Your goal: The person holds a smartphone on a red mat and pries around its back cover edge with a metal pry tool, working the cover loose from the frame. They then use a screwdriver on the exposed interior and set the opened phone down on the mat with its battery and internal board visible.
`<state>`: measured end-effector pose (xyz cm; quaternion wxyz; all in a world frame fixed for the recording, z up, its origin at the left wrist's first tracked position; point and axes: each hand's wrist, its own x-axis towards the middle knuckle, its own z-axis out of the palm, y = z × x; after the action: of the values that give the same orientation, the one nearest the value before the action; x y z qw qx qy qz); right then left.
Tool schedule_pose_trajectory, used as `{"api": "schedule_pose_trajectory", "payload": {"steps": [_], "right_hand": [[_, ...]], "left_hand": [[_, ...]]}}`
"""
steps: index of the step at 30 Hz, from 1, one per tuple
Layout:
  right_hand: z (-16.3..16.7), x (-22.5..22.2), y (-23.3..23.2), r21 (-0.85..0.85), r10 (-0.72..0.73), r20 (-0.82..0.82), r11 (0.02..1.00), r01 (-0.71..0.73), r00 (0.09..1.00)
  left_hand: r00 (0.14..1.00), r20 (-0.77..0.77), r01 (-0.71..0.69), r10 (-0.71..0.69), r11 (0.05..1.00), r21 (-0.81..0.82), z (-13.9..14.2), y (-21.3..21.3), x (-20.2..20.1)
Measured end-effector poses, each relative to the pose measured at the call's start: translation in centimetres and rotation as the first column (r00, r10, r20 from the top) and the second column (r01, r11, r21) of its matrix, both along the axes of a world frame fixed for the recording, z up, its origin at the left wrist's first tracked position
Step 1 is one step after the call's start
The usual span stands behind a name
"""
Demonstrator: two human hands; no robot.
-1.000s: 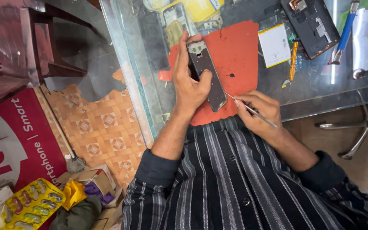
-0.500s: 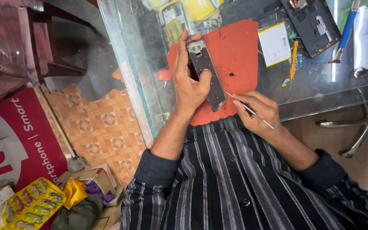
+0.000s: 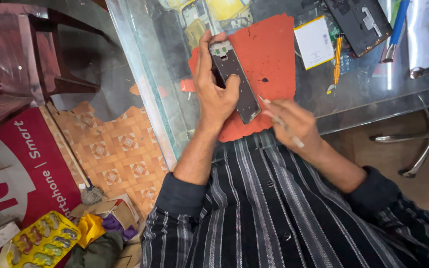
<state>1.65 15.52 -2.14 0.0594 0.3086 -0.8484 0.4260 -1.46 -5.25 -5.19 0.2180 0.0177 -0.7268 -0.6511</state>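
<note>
My left hand (image 3: 213,94) grips an opened grey phone frame (image 3: 237,82), thumb across its inner side, holding it tilted over a red mat (image 3: 269,54) on a glass counter. My right hand (image 3: 291,124) pinches thin metal tweezers (image 3: 280,120), blurred, with the tip just off the phone's lower right edge. Both forearms wear dark sleeves of a striped shirt.
On the glass counter (image 3: 363,94) lie a white battery (image 3: 314,42), an orange-handled tool (image 3: 337,64), another opened dark phone (image 3: 361,20) and a blue-handled tool (image 3: 395,30). A chair base (image 3: 423,139) stands at right. A yellow blister tray (image 3: 43,240) lies on the floor at left.
My right hand with the tweezers has drawn slightly down and away from the phone's edge. My left hand still holds the phone in the same place.
</note>
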Motion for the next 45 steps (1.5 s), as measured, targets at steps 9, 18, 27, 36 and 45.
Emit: {"api": "schedule_pose_trajectory", "payload": {"steps": [9,18,27,36,45], "right_hand": [[-0.9,-0.2,1.0,-0.106,-0.093,0.23,0.987,0.12,0.969],[-0.1,-0.3,0.8,-0.076,-0.069,0.211,0.993,0.087,0.975],[0.8,-0.2,0.3,-0.041,0.009,0.098,0.999,-0.005,0.995],[1.1,0.0,0.6,-0.063,-0.031,0.134,0.997,0.04,0.99],[2.1,-0.1,0.3,-0.028,0.019,0.116,0.999,-0.016,0.993]], "left_hand": [[0.999,0.029,0.026,-0.029,0.996,0.09,0.2,0.0,-0.3],[0.999,0.032,0.011,-0.013,0.998,0.057,0.8,-0.1,0.0],[0.999,0.04,0.01,-0.012,0.998,0.059,1.2,0.0,0.3],[0.999,0.033,0.023,-0.026,0.997,0.069,1.4,0.0,0.3],[1.0,0.016,-0.006,0.006,1.0,0.01,1.5,0.1,0.4]]}}
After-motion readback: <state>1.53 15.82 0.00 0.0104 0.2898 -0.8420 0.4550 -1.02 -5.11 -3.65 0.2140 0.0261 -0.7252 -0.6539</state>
